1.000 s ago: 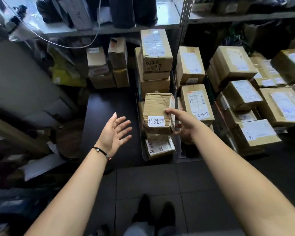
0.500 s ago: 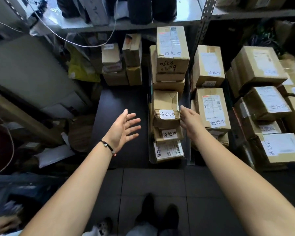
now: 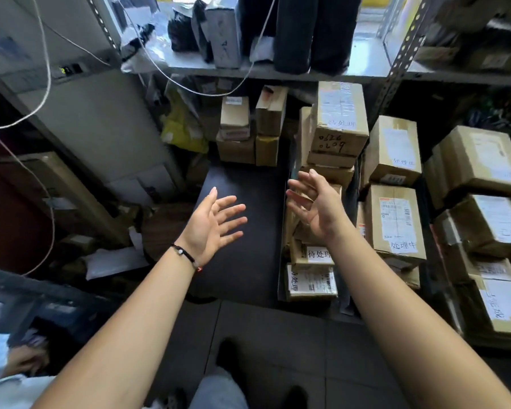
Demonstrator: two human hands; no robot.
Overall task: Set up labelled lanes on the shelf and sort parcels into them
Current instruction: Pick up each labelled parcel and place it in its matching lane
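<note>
1. While both bare arms stretch toward the lower shelf [image 3: 242,261], the left hand [image 3: 216,222] hangs above its dark board, palm turned inward, fingers straight and fanned, grasping nothing. A thin black bracelet [image 3: 186,255] circles that wrist.
2. The right hand [image 3: 316,205] is likewise released, with fingers spread and palm facing the left hand. It is raised in front of the crumpled top of a parcel stack [image 3: 319,255]; whether it touches the cardboard cannot be told.
3. That stack stands at the right edge of the bare board. Two of its parcels carry white labels reading 待处理, and the flat parcel [image 3: 311,281] at the bottom lies nearest the shelf's front edge.
4. Behind the stack rises a tall box [image 3: 341,119] with handwritten digits on its front face.
5. Just right of it, past a perforated metal upright [image 3: 396,63], a labelled box [image 3: 394,219] marked 处理中 sits in front of another brown box [image 3: 394,149].
6. Further right, more piled parcels [image 3: 490,225] show white labels, their writing only partly legible.
7. At the back of the board stand a few small boxes [image 3: 236,119] beside a yellow bag [image 3: 183,128].
8. Dark wrapped bundles [image 3: 316,31] stand on the upper shelf [image 3: 278,73], and a white cable [image 3: 46,84] loops down at the left.
9. Black shoes [image 3: 227,358] stand on the tiled floor below.
</note>
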